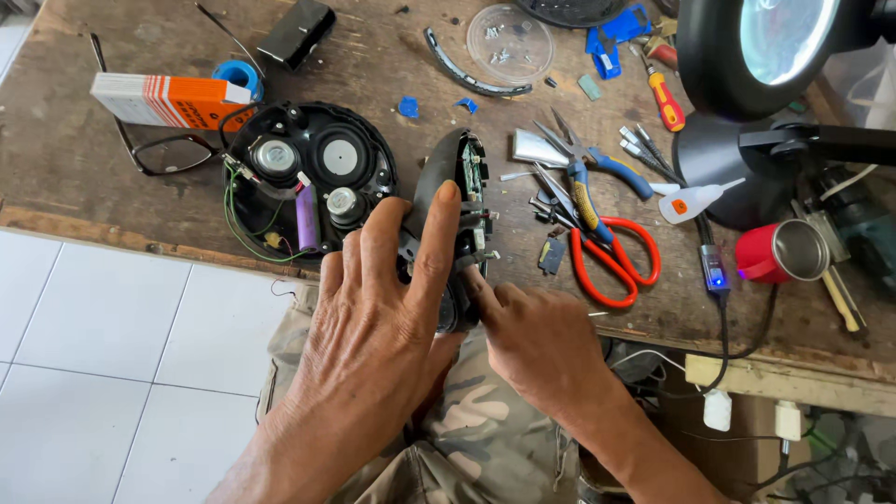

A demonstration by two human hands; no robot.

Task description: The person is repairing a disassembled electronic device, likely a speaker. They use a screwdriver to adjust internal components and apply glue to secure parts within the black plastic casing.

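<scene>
My left hand (383,308) grips a black curved plastic shell with a green circuit board (464,168) held on edge at the table's front edge, index finger stretched up along its back. My right hand (537,341) touches the lower right side of that shell with its fingertips near the small metal posts. Left of it lies an open round black speaker housing (308,177) with speaker drivers, a purple battery cell and green wires.
Red-handled scissors (611,257), blue-handled pliers (597,168), a red screwdriver (665,101), a glue bottle (695,201), a red tin (782,252), a clear dish of screws (509,42), an orange box (168,101), eyeglasses (163,154), a magnifier lamp (775,47).
</scene>
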